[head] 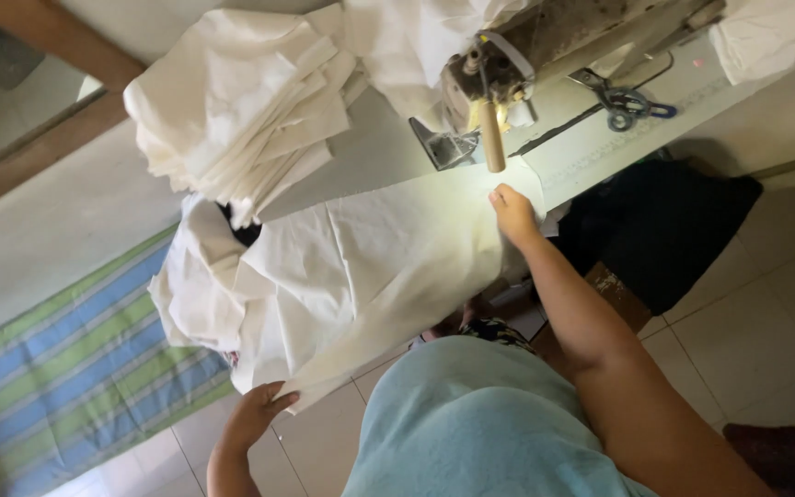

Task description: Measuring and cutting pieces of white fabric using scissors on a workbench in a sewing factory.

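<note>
A large piece of white cloth (pixel 361 267) hangs from the sewing table down toward the floor. My left hand (pixel 259 414) grips its lower corner near the floor. My right hand (pixel 512 213) pinches the cloth's upper edge on the table, just below the sewing machine head (pixel 499 69) and its presser foot (pixel 443 145). A light from the machine falls on the cloth near my right hand.
A stack of folded white cloth pieces (pixel 241 101) lies on the table to the left of the machine. Scissors with blue handles (pixel 626 103) rest at the right. A striped blue-green mat (pixel 75 368) covers the floor at left; dark fabric (pixel 664 230) sits under the table.
</note>
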